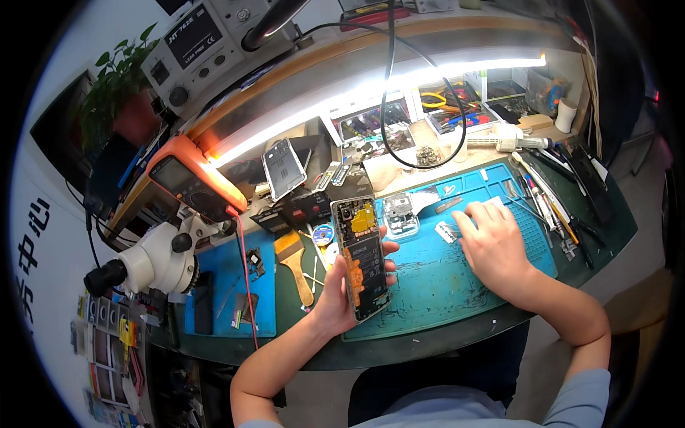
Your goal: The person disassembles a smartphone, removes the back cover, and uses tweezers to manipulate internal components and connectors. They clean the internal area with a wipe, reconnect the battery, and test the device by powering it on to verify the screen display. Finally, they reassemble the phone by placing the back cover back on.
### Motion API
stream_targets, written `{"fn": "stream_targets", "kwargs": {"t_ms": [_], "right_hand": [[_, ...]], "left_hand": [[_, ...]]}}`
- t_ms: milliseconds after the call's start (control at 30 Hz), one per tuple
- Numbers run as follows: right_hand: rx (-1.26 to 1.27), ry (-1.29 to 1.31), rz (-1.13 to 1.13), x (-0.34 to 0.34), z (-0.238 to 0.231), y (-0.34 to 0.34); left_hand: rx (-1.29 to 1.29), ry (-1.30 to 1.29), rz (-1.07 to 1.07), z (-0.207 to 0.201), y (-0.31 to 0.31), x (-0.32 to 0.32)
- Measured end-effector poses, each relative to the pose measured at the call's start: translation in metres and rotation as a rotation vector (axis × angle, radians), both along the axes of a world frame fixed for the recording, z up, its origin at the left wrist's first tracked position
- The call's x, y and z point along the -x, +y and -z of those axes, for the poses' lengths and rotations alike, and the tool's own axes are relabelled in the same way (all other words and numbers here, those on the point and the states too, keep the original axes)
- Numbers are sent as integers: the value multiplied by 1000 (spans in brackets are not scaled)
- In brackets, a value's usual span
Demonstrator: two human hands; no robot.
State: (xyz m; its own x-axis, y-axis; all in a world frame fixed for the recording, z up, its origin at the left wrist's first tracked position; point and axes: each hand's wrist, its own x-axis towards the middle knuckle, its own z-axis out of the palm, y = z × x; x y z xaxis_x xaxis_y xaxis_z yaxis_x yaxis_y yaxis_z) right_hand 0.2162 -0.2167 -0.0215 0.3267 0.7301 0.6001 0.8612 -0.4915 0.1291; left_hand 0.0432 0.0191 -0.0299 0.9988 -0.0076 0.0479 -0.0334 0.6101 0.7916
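My left hand [337, 296] is wrapped round the lower part of an opened smartphone [367, 267]. Its back cover is off, so the black battery, orange flex and yellow patch show; it is tilted upright above the blue work mat [421, 299]. Over the right part of the mat, my right hand [496, 250] has its fingers curled down together beside a small whitish piece [447, 232]. Whatever those fingertips hold, if anything, is hidden. Between the hands and farther back lies a clear plastic case with small parts [401, 216].
Left of the phone lie a wooden brush [294, 264] and a smaller blue mat [221, 310]. An orange multimeter [196, 182] and a white microscope [153, 258] stand farther left. Pens and hand tools [546, 203] line the right side. A black cable loop [383, 118] hangs at the back.
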Motion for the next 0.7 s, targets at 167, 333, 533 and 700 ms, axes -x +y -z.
{"fn": "stream_targets", "kwargs": {"t_ms": [167, 333, 533, 700], "right_hand": [[-165, 294, -288, 31, -37, 24], [-249, 685, -557, 60, -39, 51], [-390, 1153, -599, 59, -24, 67], [-408, 1276, -604, 58, -25, 58]], "left_hand": [[71, -8, -27, 0, 2, 3], [-147, -26, -186, -8, -5, 5], [-261, -8, -298, 4, -6, 10], [-164, 15, -380, -11, -25, 16]]}}
